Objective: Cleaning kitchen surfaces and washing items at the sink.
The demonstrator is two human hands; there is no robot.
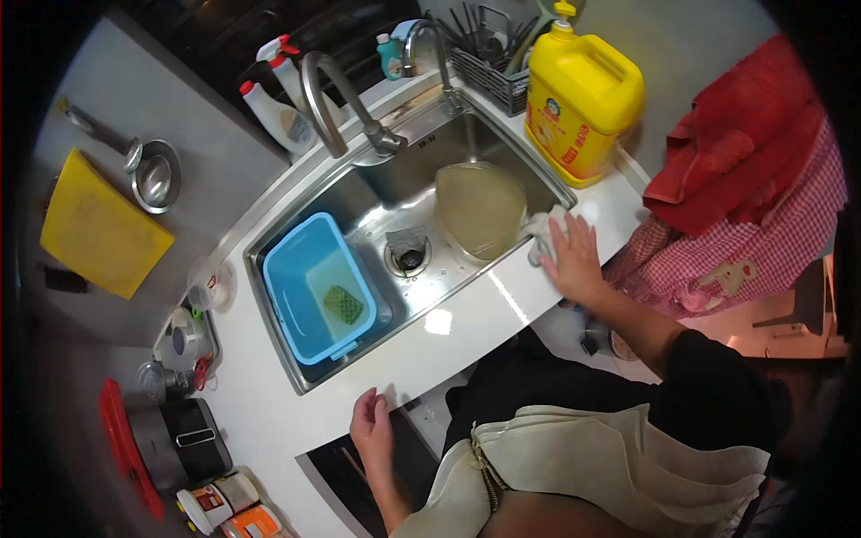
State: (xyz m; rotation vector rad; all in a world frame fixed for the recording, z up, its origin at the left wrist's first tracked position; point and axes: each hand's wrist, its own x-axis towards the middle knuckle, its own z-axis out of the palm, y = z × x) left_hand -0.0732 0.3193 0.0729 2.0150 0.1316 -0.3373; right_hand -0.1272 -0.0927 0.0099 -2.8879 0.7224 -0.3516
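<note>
My right hand (pixel 577 259) lies over a damp white cloth (pixel 543 232) at the right front corner of the sink, fingers spread and thumb across it. My left hand (pixel 372 424) hangs loosely curled at the front edge of the white counter (pixel 464 316), with nothing visible in it. Between them is the stainless steel sink (pixel 424 296). In its left part a blue plastic basin (pixel 323 228) contains cloudy water and a green sponge (pixel 343 304). A rounded, translucent tan vessel (pixel 481 208) sits in the right part, beside the drain (pixel 408 257).
Behind the sink rise a large faucet (pixel 329 101) and a slimmer one (pixel 440 60). A yellow pump jug (pixel 582 101) stands at the right rear, near a grey utensil basket (pixel 494 77). Red cloths (pixel 740 134) hang at right. Spray bottles (pixel 282 121) line the back; a black appliance (pixel 181 440) stands left.
</note>
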